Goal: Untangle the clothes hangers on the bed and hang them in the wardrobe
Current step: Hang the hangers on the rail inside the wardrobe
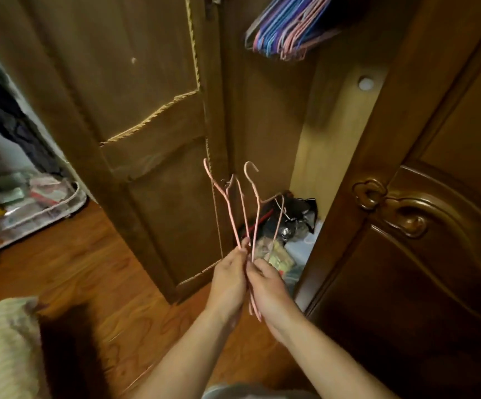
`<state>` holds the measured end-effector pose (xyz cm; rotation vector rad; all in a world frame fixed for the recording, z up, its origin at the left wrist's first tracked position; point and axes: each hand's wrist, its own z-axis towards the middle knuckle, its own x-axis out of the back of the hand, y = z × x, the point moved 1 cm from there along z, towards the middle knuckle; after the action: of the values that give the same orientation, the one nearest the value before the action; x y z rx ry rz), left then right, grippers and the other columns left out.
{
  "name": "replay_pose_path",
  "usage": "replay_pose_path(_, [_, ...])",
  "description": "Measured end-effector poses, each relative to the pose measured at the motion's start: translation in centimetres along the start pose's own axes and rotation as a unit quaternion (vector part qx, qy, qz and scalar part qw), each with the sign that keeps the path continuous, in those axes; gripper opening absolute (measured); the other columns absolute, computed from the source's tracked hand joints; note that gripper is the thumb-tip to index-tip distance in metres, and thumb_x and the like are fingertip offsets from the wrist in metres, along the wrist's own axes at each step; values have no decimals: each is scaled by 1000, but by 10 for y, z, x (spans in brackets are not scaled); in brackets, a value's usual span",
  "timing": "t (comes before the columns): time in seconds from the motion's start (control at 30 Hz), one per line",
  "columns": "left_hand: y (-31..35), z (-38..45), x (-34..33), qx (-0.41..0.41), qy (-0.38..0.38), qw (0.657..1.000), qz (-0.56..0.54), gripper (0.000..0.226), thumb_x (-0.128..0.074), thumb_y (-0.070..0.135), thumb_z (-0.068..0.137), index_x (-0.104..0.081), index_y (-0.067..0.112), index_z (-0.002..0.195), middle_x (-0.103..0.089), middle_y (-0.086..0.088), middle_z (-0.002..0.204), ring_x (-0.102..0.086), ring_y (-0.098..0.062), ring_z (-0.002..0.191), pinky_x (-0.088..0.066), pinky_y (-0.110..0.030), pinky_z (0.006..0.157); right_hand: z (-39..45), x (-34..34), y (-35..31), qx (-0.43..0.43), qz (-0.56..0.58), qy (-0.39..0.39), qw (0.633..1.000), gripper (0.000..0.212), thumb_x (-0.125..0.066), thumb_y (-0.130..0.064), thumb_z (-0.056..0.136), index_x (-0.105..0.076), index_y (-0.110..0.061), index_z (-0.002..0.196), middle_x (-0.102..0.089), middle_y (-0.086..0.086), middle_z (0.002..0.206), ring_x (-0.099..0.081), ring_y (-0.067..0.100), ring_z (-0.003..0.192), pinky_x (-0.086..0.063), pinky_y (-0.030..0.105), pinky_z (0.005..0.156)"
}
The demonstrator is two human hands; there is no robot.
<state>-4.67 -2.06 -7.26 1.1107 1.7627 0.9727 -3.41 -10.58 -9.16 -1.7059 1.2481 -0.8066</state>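
Two bare hands meet at about 6 o'clock of the head view, both closed around a small bunch of thin pink wire clothes hangers (249, 214): the left hand (227, 280) pinches the lower wire ends from the 9 o'clock side, the right hand (268, 283) grips them from the 3 o'clock side, the hands touching or nearly so. Hanger hooks point up toward 12 o'clock; at least two hooks visible, exact count unclear, wires cross near the middle so probably still partly tangled. The bunch is held in front of the open brown wooden wardrobe (334, 156), between its open left door (147, 116) and the carved right door (435, 226). At 1 o'clock a dense row of blue, purple and pink hangers already hanging (288, 27) sits high inside, well above the hands; the rail itself not visible. Dark bags and plastic packets (288, 226) lie on the wardrobe floor just behind the held bunch. Corner of pale striped bedding (3, 341) at 8 o'clock, wooden plank floor (103, 269) below. Judgement: separating step underway, hanging not yet done. Risks: pulling apart while hooks are interlocked could bend the thin wire or spring one loose to drop into the clutter below; lifting the bunch unseparated could snag on the crowded hung row.
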Motion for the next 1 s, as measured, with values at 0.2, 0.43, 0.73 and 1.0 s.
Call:
replay_pose_path(0.2, [32,54,72,-5,-30,992,119,34,-38,41,104,-65,22,94,-68,-19,103,-66,-34,92,-53,-43,76,78,-34,-16,-20,21,146,989,25,-42,-46,98,-55,-41,118,-64,-2,119,-63,17,106,-51,44,96])
replay_pose_path(0.43, [118,121,121,-23,-134,948,288,38,-35,46,104,-63,24,90,-62,-5,80,-59,-18,74,-52,-44,81,120,-30,-74,41,49,312,948,19,-45,-24,100,-62,-30,105,-63,0,106,-61,19,94,-53,42,84])
replay_pose_path(0.73, [240,142,40,42,-335,931,140,49,-41,-9,89,-68,16,121,-65,-16,123,-60,-20,87,-50,-27,72,68,49,-192,174,72,313,931,51,-43,6,93,-56,-31,126,-55,0,136,-53,21,126,-43,41,108])
replay_pose_path(1.0, [302,170,-54,-69,-339,930,121,36,-51,30,102,-53,50,132,-67,-14,102,-63,-28,88,-49,-55,93,87,81,-275,256,54,355,897,31,-45,-25,104,-54,-34,132,-59,-8,119,-62,15,108,-54,37,95])
